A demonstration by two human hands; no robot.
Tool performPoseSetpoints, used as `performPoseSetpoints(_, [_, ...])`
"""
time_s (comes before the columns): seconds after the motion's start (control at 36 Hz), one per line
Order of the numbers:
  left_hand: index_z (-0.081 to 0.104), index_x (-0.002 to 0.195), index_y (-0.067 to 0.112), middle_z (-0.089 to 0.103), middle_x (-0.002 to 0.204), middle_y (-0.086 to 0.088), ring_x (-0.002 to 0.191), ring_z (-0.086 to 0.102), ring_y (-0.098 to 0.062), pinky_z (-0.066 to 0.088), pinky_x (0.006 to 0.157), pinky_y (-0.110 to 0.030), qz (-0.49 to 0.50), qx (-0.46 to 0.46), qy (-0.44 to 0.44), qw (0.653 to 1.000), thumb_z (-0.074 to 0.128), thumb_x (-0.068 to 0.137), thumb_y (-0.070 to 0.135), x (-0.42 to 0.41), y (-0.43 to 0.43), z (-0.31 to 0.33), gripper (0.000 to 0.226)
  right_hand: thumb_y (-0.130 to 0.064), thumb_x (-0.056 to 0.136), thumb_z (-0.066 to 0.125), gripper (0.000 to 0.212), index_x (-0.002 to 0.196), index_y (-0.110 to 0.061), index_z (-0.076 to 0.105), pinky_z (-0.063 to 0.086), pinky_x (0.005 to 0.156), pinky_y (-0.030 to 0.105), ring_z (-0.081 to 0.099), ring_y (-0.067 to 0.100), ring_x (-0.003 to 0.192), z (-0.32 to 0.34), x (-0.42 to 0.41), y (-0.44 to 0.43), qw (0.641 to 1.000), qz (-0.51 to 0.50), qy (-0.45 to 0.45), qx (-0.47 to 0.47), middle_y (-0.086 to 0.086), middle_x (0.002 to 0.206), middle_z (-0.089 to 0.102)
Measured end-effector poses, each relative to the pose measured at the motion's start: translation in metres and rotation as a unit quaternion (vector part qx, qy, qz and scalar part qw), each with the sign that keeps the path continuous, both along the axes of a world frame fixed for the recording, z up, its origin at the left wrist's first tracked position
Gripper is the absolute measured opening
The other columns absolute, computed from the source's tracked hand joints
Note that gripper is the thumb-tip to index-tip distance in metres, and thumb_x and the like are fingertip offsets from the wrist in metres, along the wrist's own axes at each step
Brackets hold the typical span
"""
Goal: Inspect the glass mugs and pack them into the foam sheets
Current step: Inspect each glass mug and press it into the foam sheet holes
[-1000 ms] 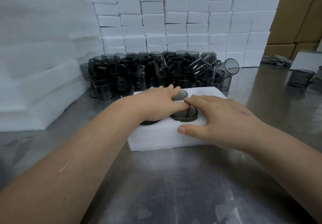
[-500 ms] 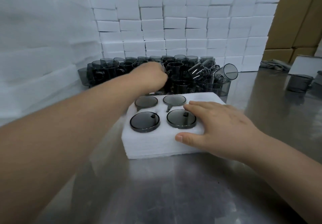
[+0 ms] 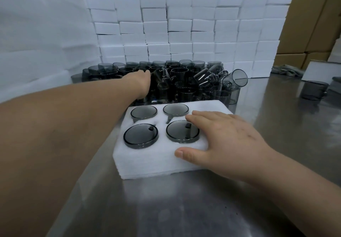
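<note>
A thick white foam sheet block lies on the brushed steel surface. Four smoky grey glass mugs are sunk into its round holes in two rows of two: the far-left mug, the far-right mug, the near-left mug and the near-right mug. Only a flat round dark face of each shows, roughly level with the top of the foam.

The right hand lies flat on the right part of the block. Its fingers are straight and a little spread, holding nothing, with the tips at the rim of the near-right mug. The thumb rests on the block's near right edge.

The left arm is stretched over the left side of the block, and the left hand is in among a crowded cluster of loose smoky grey glass mugs just behind the block. Its fingers are hidden among the glass, so I cannot tell whether they are wide, narrow or holding a mug. At the right end of that cluster one tilted mug leans with its mouth turned towards the camera.

Behind the cluster stands a wall of stacked white foam blocks, with brown cardboard boxes behind it. To the left of the block rises a tall pile of white foam sheets. Well to the right of the block a single grey mug stands on the surface.
</note>
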State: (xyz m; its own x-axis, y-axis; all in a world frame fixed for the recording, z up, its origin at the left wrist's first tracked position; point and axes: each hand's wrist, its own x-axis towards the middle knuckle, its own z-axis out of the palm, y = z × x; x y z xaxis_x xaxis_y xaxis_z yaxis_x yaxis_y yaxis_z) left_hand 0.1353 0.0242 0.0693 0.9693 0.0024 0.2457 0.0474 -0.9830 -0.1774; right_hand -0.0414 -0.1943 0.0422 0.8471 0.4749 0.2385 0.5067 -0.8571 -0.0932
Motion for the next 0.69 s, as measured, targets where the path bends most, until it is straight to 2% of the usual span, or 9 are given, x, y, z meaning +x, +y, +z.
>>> performPoseSetpoints(0.06, [0.053,0.107,0.002,0.049,0.092,-0.013,0.080,0.049,-0.028,0.039,0.064,-0.035,-0.004,0.012,-0.007,1.000,0.043,0.084,-0.005,-0.001,0.000,0.002,0.026,-0.081,0.058,0.020,0.094,0.142,-0.038,0.025,0.014,0.108,0.028,0.021,0.004,0.136,0.000,0.000,0.000,1.000,0.000,0.000,0.005,-0.019,0.150,0.023])
performPoseSetpoints(0.17, [0.057,0.093,0.001,0.052,0.087,-0.014,0.075,0.048,-0.027,0.039,0.063,-0.033,-0.009,0.014,-0.029,0.999,0.043,0.084,-0.008,-0.002,0.002,0.003,0.019,-0.081,0.059,0.020,0.094,0.142,-0.038,0.025,0.014,0.109,0.029,0.021,0.004,0.136,0.000,-0.001,0.000,1.000,0.002,0.000,0.007,-0.018,0.150,0.024])
performPoseSetpoints(0.25, [0.054,0.100,-0.002,0.053,0.100,-0.020,0.082,0.052,-0.033,0.038,0.065,-0.036,-0.021,-0.021,-0.083,0.996,0.042,0.085,-0.010,-0.003,0.004,0.005,0.021,-0.081,0.059,0.019,0.094,0.142,-0.038,0.025,0.015,0.109,0.029,0.023,0.005,0.136,0.000,0.000,0.000,1.000,0.002,-0.003,0.007,-0.018,0.149,0.025])
performPoseSetpoints(0.36, [0.050,0.103,-0.001,0.048,0.109,-0.023,0.081,0.050,-0.034,0.038,0.064,-0.037,-0.024,-0.084,-0.145,0.986,0.042,0.081,-0.014,-0.010,0.004,0.011,0.026,-0.081,0.059,0.019,0.094,0.142,-0.037,0.026,0.016,0.109,0.029,0.023,0.005,0.135,-0.001,0.001,0.000,1.000,0.003,-0.009,0.005,-0.018,0.149,0.026])
performPoseSetpoints(0.47, [0.041,0.123,0.000,0.041,0.124,-0.022,0.107,0.044,-0.036,0.038,0.083,-0.040,-0.027,-0.143,-0.196,0.970,0.045,0.080,-0.012,-0.020,0.005,0.014,0.045,-0.081,0.059,0.019,0.093,0.141,-0.038,0.025,0.016,0.109,0.029,0.022,0.005,0.136,-0.001,0.000,0.000,1.000,0.002,-0.006,0.004,-0.018,0.149,0.025])
performPoseSetpoints(0.53, [0.038,0.128,0.002,0.040,0.128,-0.021,0.112,0.042,-0.035,0.036,0.090,-0.039,-0.030,-0.187,-0.227,0.955,0.045,0.082,-0.009,-0.029,0.001,0.013,0.048,-0.081,0.059,0.020,0.093,0.142,-0.039,0.025,0.015,0.108,0.029,0.021,0.005,0.136,-0.001,0.000,0.000,1.000,0.001,-0.005,0.007,-0.018,0.150,0.024])
performPoseSetpoints(0.61, [0.039,0.130,0.005,0.041,0.130,-0.017,0.114,0.041,-0.031,0.032,0.093,-0.033,-0.061,-0.234,-0.276,0.930,0.040,0.086,-0.005,-0.044,-0.010,0.009,0.045,-0.081,0.059,0.021,0.093,0.142,-0.039,0.024,0.016,0.108,0.029,0.020,0.004,0.137,-0.001,0.001,0.000,1.000,0.000,-0.003,0.007,-0.018,0.150,0.024])
performPoseSetpoints(0.69, [0.027,0.142,0.007,0.039,0.135,-0.015,0.119,0.039,-0.028,0.031,0.097,-0.033,-0.102,-0.261,-0.303,0.911,0.036,0.092,0.004,-0.061,-0.024,0.009,0.051,-0.081,0.059,0.022,0.092,0.141,-0.039,0.026,0.016,0.107,0.028,0.021,0.004,0.136,-0.001,0.000,0.000,1.000,0.002,-0.006,0.007,-0.019,0.149,0.025])
